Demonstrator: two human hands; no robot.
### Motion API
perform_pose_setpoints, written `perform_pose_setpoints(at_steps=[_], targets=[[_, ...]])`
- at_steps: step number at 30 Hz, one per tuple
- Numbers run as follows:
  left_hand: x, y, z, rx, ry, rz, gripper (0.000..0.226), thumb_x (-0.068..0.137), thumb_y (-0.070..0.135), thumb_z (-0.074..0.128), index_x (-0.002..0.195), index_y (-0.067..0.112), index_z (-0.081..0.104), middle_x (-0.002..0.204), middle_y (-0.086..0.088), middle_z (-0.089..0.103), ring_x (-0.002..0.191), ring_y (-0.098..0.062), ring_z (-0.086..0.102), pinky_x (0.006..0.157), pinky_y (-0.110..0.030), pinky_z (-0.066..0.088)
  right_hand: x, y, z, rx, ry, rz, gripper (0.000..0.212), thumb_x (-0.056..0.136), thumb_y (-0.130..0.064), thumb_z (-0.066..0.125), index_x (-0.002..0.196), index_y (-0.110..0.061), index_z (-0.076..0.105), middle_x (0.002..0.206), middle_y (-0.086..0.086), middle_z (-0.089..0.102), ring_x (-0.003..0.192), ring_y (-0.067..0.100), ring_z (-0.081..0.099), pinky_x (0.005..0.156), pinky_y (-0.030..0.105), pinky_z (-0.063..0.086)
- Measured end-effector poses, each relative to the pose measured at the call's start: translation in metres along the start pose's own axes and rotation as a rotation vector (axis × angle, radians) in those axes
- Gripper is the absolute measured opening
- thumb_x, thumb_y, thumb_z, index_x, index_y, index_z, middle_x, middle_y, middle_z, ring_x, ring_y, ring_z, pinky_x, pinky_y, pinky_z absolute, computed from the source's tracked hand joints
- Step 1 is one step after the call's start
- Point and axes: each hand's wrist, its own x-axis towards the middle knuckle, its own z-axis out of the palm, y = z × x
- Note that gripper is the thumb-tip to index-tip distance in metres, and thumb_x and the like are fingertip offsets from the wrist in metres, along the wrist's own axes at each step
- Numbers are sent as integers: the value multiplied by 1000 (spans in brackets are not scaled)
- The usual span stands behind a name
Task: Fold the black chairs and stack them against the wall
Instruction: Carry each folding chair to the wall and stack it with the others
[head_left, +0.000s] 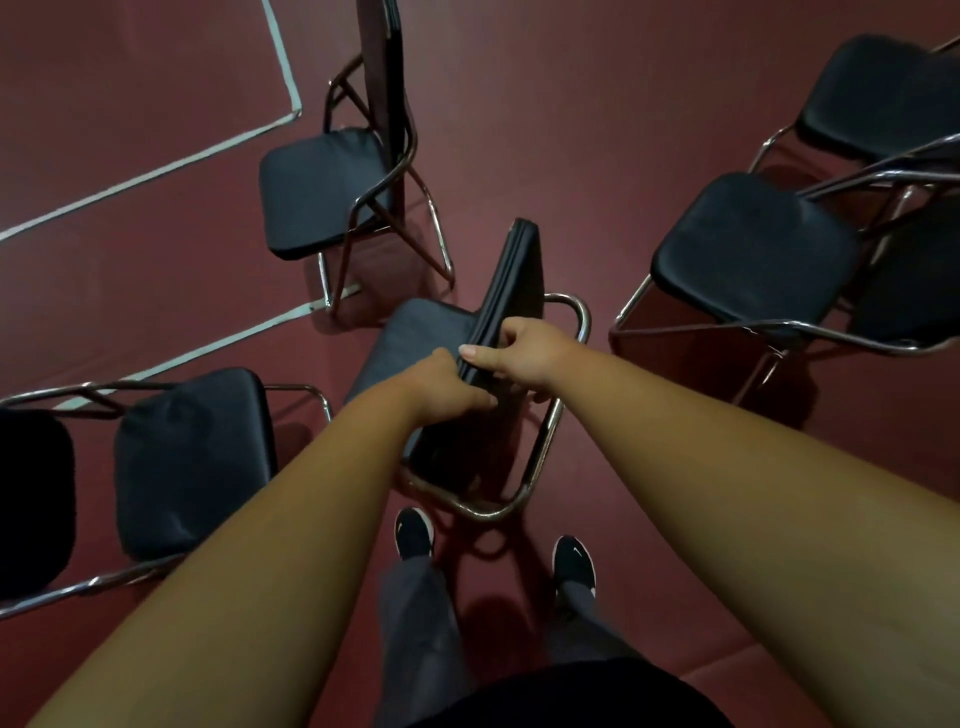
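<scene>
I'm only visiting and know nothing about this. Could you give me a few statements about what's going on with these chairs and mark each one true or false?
1. The left hand and the right hand both grip the black padded backrest of the chrome-framed chair in the middle. True.
2. The floor is green. False: the dark red floor is marked with white lines.
3. The black-seated chair beyond it to the left stands unfolded. True.
4. The person is barefoot. False: the feet are in black shoes.
</scene>
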Motion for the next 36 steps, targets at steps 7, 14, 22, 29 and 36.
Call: perform_pose_setpoints(at_steps=[7, 14, 22, 29, 36], targets=[[35, -7, -59, -237, -356, 118, 18, 84, 18, 75, 97, 6, 72, 80, -8, 71, 69, -16, 65, 66, -30, 50, 24, -24, 3, -52, -93, 113, 46, 87, -63, 76, 92, -21, 58, 100, 11, 77, 82, 29, 79, 64, 37, 57], [57, 8, -81, -416, -246, 153, 55, 86, 58, 72, 117, 13, 70, 108, -6, 76, 102, -24, 72, 93, -39, 56, 28, -15, 20, -12, -89, 137, 20, 98, -50, 69, 109, -35, 67, 118, 2, 72, 93, 26, 77, 74, 39, 60], [70, 11, -49, -397, 15, 31, 47, 82, 33, 75, 122, 9, 66, 109, -12, 73, 94, -32, 72, 89, -46, 62, 45, 35, 29, 36, 66, 336, 16, 108, -32, 56, 112, -26, 71, 110, 3, 76, 87, 24, 75, 69, 34, 57], [75, 13, -36, -266, 249, 74, 18, 86, 32, 67, 94, 17, 59, 89, -3, 64, 72, -15, 54, 54, -28, 35, 76, 80, 33, -207, 172, 488, 38, 107, -24, 50, 131, 2, 64, 121, 21, 69, 95, 34, 69, 71, 36, 57], [74, 12, -36, -255, 294, 93, 20, 85, 32, 70, 82, 16, 59, 75, 4, 54, 65, -11, 49, 53, -27, 33, 86, 103, 55, -223, 182, 514, 46, 111, -29, 45, 138, 6, 58, 137, 19, 63, 120, 31, 62, 84, 22, 48]])
